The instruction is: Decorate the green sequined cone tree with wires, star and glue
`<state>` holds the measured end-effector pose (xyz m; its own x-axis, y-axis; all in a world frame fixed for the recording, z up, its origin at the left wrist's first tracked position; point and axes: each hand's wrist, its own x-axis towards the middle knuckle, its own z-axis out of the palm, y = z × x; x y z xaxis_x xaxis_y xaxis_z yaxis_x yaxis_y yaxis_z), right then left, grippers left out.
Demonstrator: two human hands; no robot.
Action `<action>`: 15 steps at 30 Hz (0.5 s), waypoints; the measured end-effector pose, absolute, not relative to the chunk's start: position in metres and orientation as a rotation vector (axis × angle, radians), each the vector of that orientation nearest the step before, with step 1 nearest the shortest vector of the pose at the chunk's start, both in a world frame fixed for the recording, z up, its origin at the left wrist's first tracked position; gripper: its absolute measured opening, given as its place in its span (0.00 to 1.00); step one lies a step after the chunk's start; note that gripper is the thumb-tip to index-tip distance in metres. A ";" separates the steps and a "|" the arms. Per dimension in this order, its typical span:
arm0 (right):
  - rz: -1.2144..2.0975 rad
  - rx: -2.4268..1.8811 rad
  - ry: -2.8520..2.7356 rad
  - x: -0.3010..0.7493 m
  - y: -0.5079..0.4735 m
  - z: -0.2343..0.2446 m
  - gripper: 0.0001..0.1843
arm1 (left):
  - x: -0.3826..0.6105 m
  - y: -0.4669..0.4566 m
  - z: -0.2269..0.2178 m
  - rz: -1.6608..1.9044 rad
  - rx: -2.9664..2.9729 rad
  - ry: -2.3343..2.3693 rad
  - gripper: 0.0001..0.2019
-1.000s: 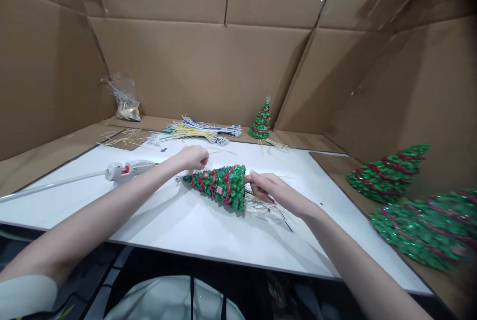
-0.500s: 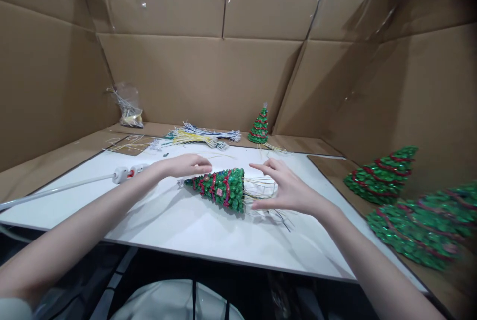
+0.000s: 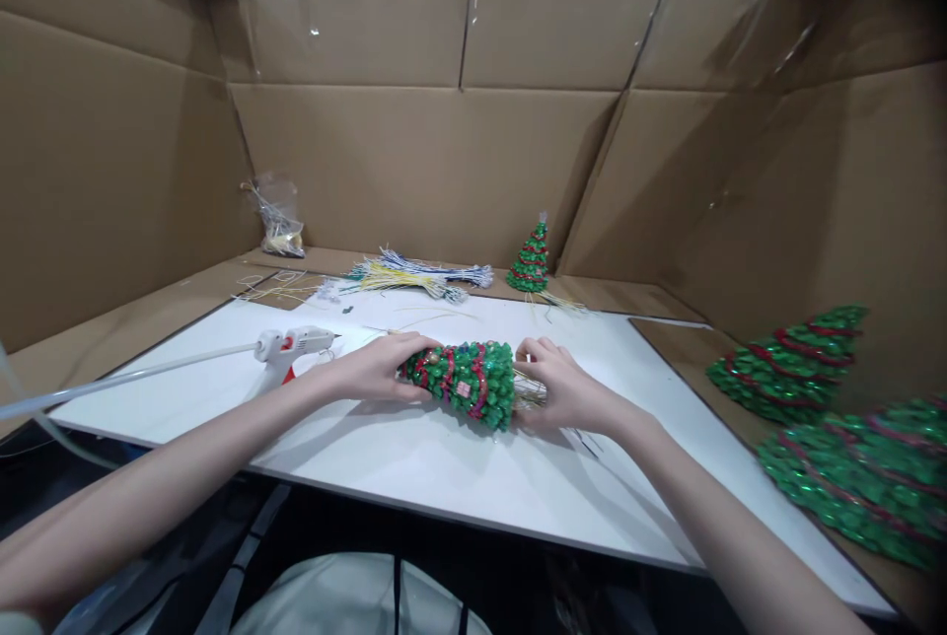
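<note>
The left hand point(image 3: 379, 369) is closed around the narrow end of the green tree point(image 3: 473, 387), so the tip is hidden. The right hand point(image 3: 563, 388) is curled at the wide end, by the thin wires point(image 3: 530, 392) that poke out there. I can't tell if its fingers are squeezing the wires, pressing on the edge, or both. The tree lies on its side, low over the middle of the white worktop point(image 3: 414, 467), tip to the left and wide end to the right.

It looks light, so one hand could probably lift it. The leaves look shiny and bumpy. The bumps should help fingers stay put, though the shine may make it a bit slippery. The body keeps its cone shape, so I think it is fairly stiff, but a hard squeeze could hurt it. The red string and the tiny pink box point(image 3: 464, 388) look like they could come off. The wires look thin and bendy, so pulling the tree by them seems a bad idea. A good place to hold is around the body, with a soft touch at the wide edge.

Farther out, a glue gun point(image 3: 300, 343) is on the left, and wire bundles point(image 3: 414, 275) lie at the back.
</note>
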<state>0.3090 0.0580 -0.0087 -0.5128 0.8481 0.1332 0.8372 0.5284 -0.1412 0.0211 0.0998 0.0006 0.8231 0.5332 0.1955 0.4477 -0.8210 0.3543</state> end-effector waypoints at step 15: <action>-0.126 -1.171 -2.235 0.305 0.049 0.023 0.46 | -0.048 0.018 0.132 0.700 2.980 1.353 0.31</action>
<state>0.3054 0.0493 0.0226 -0.4262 0.7163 0.5525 0.7740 0.6049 -0.1872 -0.0481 0.0179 0.1315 0.5900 0.6695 0.4513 0.7550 -0.6556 -0.0145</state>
